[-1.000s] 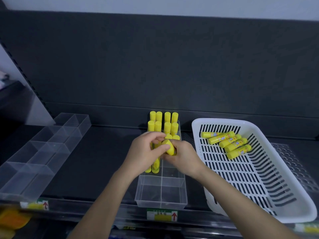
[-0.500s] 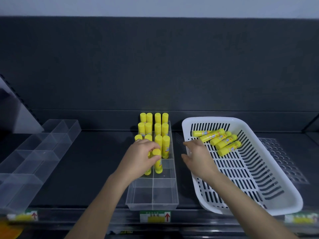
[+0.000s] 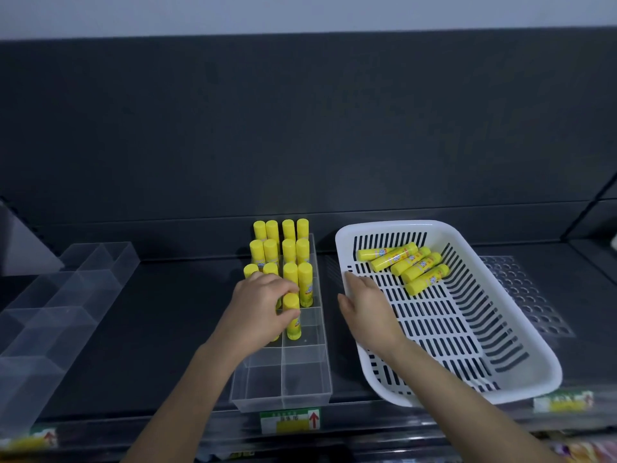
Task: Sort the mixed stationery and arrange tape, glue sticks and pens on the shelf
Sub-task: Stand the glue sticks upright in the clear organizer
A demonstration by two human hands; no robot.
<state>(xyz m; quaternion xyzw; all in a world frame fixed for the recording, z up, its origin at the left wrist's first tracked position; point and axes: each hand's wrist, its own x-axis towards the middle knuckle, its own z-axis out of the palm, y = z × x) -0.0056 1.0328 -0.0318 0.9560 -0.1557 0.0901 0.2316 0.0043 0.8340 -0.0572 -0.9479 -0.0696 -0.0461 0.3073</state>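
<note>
The left hand pinches an upright glue stick in the clear tray. The right hand hovers flat and empty over the basket. A careless release could topple neighbouring sticks.

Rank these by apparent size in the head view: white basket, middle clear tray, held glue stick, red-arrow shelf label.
1. white basket
2. middle clear tray
3. red-arrow shelf label and held glue stick: close, and the left hand partly hides the stick, so unranked.
</note>
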